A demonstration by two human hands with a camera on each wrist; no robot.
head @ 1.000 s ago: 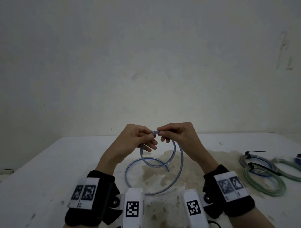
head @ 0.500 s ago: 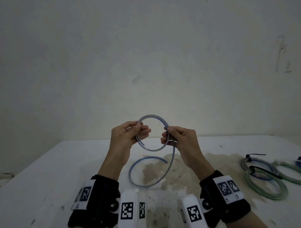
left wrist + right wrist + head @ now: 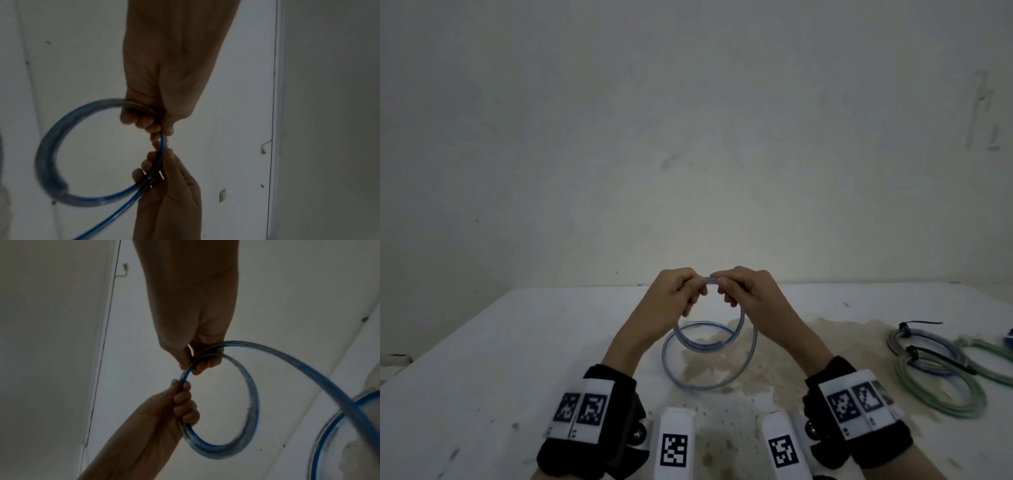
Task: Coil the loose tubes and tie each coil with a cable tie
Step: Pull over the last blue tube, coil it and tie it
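A clear tube with a blue stripe (image 3: pixel 702 387) hangs in loops from both hands above the white table (image 3: pixel 517 342), and its lowest turn lies on the stained tabletop. My left hand (image 3: pixel 697 291) and right hand (image 3: pixel 724 289) meet at the top of the coil, each pinching the tube between thumb and curled fingers. In the left wrist view, my left hand (image 3: pixel 158 123) grips the stacked turns of the tube (image 3: pixel 47 154) from above. The right wrist view has my right hand (image 3: pixel 193 363) gripping the same tube (image 3: pixel 254 394) just above the left hand's fingers (image 3: pixel 185 402).
Two tied coils lie at the table's right: a green coil (image 3: pixel 948 413) and a grey-blue coil (image 3: pixel 893 342), each bound with a black cable tie (image 3: pixel 921 323). More green tube (image 3: pixel 993 353) trails off the right edge. A bare wall stands close behind the table.
Half a second ago my hands were apart, holding one loop upright. They have come together again and the tube hangs below them in more turns.
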